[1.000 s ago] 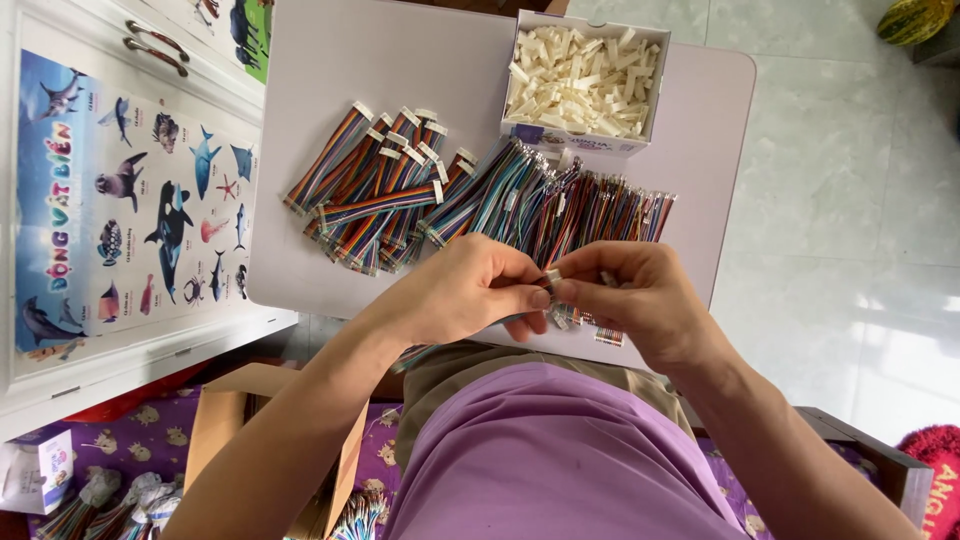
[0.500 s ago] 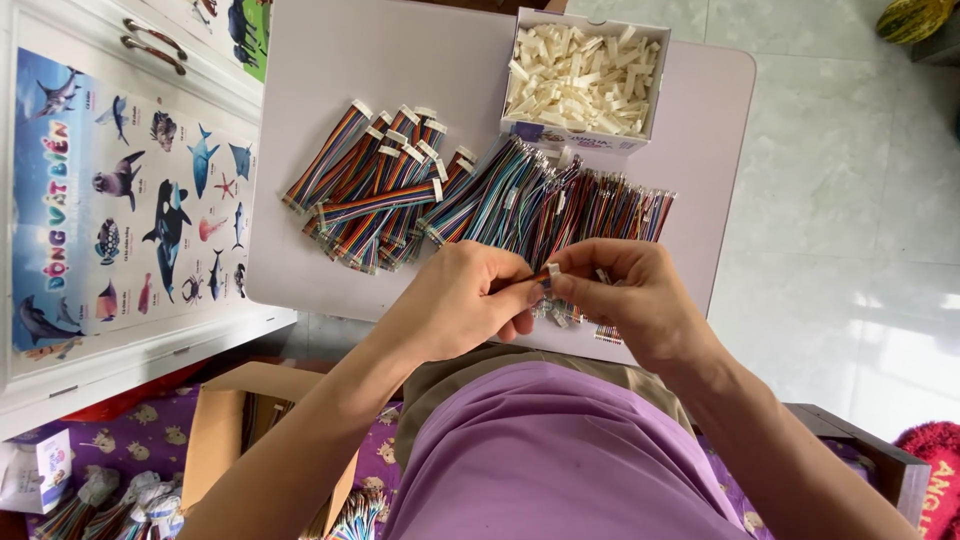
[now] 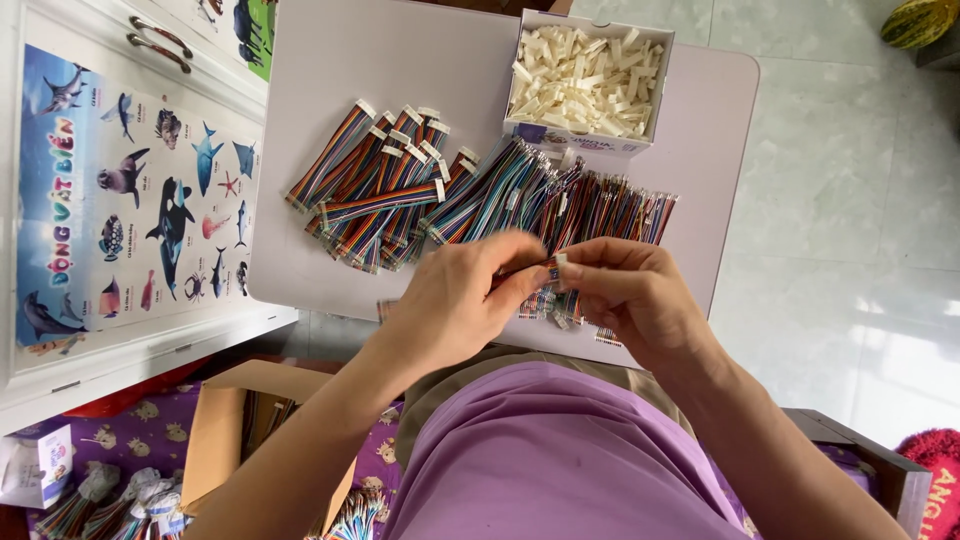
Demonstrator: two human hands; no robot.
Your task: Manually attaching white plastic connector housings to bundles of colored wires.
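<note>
Both hands pinch 1 rainbow ribbon cable [image 3: 528, 272] above the table [image 3: 420, 70]: left hand [image 3: 462, 300] clenched on its wires, right hand [image 3: 628, 292] gripping its white connector end; best kept straight and square.

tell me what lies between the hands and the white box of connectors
In the head view, a spread of multicoloured ribbon cables covers the table between the hands and the box.

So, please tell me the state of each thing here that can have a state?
Left hand: closed on the multicoloured ribbon cable.
Right hand: pinching the cable's white plastic connector.
White cardboard box of white connectors: open, nearly full.
Multicoloured cable pile: lying loose on the pale table.
Brown cardboard box: open.
</note>
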